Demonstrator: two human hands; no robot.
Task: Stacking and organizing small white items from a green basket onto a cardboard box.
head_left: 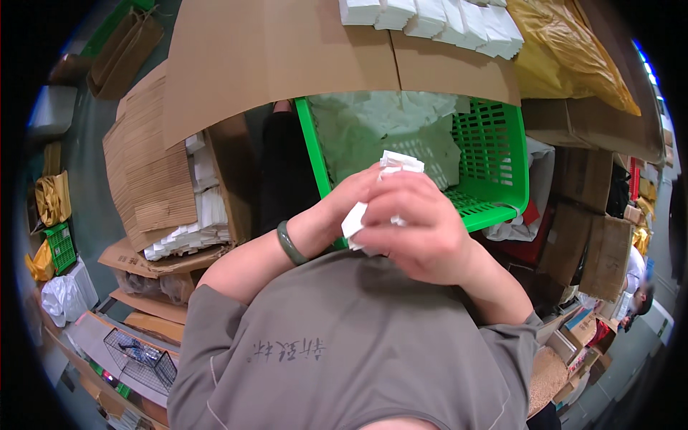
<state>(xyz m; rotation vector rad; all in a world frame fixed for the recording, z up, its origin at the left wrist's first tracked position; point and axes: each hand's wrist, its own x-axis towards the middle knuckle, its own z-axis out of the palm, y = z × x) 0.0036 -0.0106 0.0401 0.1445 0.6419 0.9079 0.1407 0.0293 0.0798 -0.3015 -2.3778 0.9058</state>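
A small white bundle of folded paper (355,221) is held close in front of my chest, its upper end poking out above my fingers. Around it from the left is my left hand (351,195), closed, with a dark bangle (290,244) on the wrist. My right hand (423,226) curls over the front of the bundle, and its fingers are slightly blurred. It hides most of the paper and the left fingertips. Just beyond both hands stands a green plastic basket (524,154) with many loose white paper pieces (387,122) in it.
A cardboard sheet (287,50) overhangs the basket's far side, with white paper stacks (437,21) on it. Left stands an open carton (154,165) of white stacks (193,233). A yellow plastic bag (573,54) and brown boxes (573,222) are at right. Someone (634,283) is far right.
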